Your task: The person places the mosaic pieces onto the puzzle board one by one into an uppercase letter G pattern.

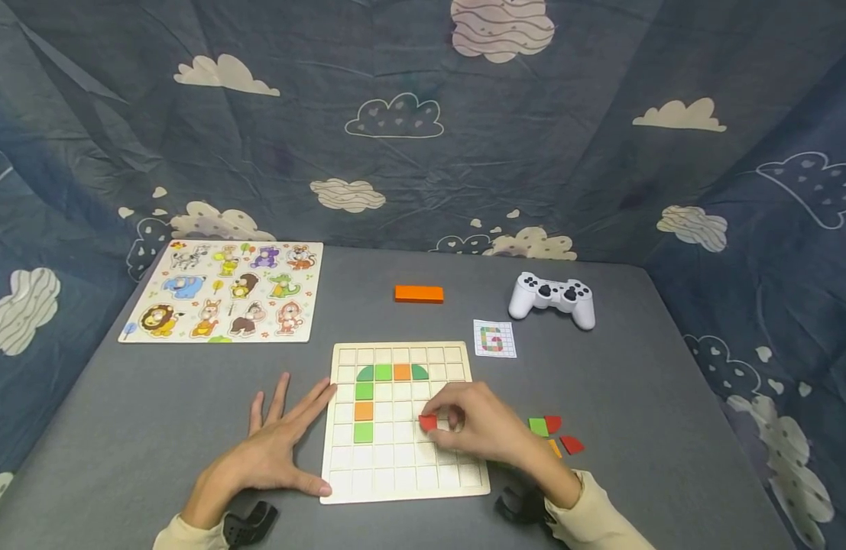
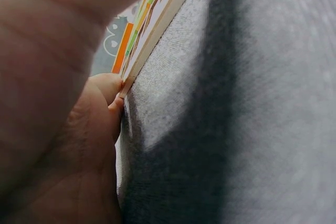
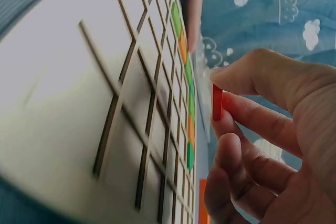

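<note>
A pale wooden grid board lies in front of me. In its squares sit several green and orange tiles: a row near the top with a dark green rounded piece at its right end, and a column on the left ending in a light green square. My right hand pinches a red tile between thumb and fingertips, just over the board's right half; the right wrist view shows the tile edge-on. My left hand is spread, its fingertips and thumb touching the board's left edge.
Loose red, green and orange pieces lie right of my right hand. Behind the board are a small pattern card, an orange block and a white game controller. An animal puzzle board lies at the back left.
</note>
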Demonstrator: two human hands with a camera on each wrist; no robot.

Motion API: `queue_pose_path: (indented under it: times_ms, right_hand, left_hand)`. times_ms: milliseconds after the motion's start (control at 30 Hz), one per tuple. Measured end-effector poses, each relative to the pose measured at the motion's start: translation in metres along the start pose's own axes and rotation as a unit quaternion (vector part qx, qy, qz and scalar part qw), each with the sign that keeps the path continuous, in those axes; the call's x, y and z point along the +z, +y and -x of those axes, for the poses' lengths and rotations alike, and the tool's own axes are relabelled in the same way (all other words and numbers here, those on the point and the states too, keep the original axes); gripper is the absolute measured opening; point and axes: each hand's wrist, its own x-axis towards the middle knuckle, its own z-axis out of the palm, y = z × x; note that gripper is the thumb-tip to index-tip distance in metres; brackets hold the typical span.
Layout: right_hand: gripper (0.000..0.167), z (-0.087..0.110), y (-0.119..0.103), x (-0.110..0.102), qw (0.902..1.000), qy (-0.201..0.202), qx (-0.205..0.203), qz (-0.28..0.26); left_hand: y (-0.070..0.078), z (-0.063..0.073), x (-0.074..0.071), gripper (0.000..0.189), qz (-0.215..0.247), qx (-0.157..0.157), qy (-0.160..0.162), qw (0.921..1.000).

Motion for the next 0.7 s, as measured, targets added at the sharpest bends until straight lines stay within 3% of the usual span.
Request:
queue_pose_path:
  times_ms: [300,700]
  right_hand:
    - [0.021,-0.012,-0.015,0.012,0.9998,-0.017,-0.006,-0.003]
    - [0.018,-0.025,-0.038,0.038,0.9986,-0.036,-0.017,0.036]
  left_hand:
    - [-0.001,0.001,0.001,0.137,-0.003,0.005,0.006,1.0]
    - [0.0,0.001,0.0,0.136,-0.002,0.006,0.006,1.0]
